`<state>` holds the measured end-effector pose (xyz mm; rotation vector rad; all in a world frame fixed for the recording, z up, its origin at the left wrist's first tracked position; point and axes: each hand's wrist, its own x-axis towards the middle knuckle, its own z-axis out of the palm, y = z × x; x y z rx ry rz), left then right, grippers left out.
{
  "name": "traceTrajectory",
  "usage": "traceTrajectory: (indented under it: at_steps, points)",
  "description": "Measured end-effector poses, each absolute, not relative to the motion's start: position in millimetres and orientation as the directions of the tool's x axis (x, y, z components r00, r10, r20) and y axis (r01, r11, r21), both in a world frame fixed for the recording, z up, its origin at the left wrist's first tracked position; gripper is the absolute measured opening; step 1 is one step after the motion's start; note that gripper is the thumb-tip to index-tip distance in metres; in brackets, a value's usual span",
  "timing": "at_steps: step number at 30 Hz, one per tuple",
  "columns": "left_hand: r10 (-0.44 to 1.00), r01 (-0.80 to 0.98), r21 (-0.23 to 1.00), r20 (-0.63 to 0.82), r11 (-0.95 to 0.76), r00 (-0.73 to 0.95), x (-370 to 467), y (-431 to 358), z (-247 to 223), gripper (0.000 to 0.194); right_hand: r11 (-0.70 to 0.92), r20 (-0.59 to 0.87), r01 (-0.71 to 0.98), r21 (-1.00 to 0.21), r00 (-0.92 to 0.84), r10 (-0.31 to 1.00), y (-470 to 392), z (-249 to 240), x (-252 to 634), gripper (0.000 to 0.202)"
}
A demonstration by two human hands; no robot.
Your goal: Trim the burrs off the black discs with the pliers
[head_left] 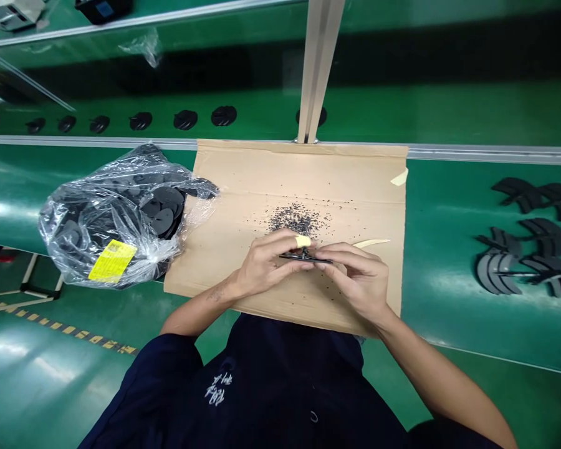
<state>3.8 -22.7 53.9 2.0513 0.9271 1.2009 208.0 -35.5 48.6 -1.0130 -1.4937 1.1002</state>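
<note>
Between my two hands is a thin black disc-like part (305, 256), seen nearly edge-on, with a small raised piece at its middle. My left hand (267, 262) pinches its left side; a yellow wrap covers one fingertip. On the other side, my right hand (362, 274) grips the right edge between thumb and fingers. Both hands hover over a cardboard sheet (234, 187). Just beyond them lies a scatter of tiny black bits (297, 218). A pale yellow curved strip (373, 242) rests on the cardboard by my right hand.
A clear plastic bag (112, 218) of black discs, with a yellow label, stands at the left. Several black finned parts (528, 237) lie on the green table at right. More black round parts (186, 120) line the back ledge, and an upright metal post (318, 68) rises behind the cardboard.
</note>
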Motion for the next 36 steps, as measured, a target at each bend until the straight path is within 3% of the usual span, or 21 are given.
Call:
traceTrajectory:
  at_steps: [5,12,17,20,22,25,27,29,32,36]
  points:
    - [0.740,0.287,0.697,0.522,-0.657,0.425,7,-22,58,0.026,0.306,0.296,0.032,-0.952,-0.177,0.939,-37,47,211,0.022]
    - [0.674,0.221,0.639,0.670,-0.737,0.310,14,-25,53,0.021,0.306,0.295,0.024,-0.952,-0.209,0.932,-39,50,216,0.019]
    - [0.700,0.238,0.668,0.601,-0.705,0.384,15,-24,53,0.027,0.242,0.233,0.028,-0.970,-0.177,0.956,-40,46,212,0.008]
    - [0.744,0.227,0.733,0.521,-0.641,0.417,11,-24,51,0.028,0.274,0.247,0.088,-0.958,-0.238,0.939,-38,43,222,0.019]
    - [0.788,0.230,0.780,0.472,-0.582,0.395,6,-26,48,0.026,0.364,0.251,0.303,-0.881,-0.353,0.901,-36,40,239,0.037]
    - [0.865,0.276,0.834,0.393,-0.478,0.311,-3,-30,42,0.026,0.474,0.164,0.667,-0.574,-0.473,0.865,-33,31,276,0.062]
    - [0.898,0.306,0.854,0.348,-0.422,0.268,-7,-31,38,0.025,0.489,0.092,0.776,-0.398,-0.497,0.863,-32,23,297,0.065]
    - [0.904,0.318,0.854,0.338,-0.411,0.261,-8,-31,36,0.022,0.511,0.070,0.802,-0.311,-0.516,0.853,-31,17,309,0.059]
    - [0.876,0.293,0.835,0.388,-0.466,0.286,-4,-28,37,0.021,0.536,0.129,0.789,-0.300,-0.524,0.842,-29,21,307,0.049]
    - [0.822,0.234,0.801,0.474,-0.551,0.315,3,-24,44,0.022,0.547,0.237,0.707,-0.449,-0.496,0.835,-32,46,288,0.041]
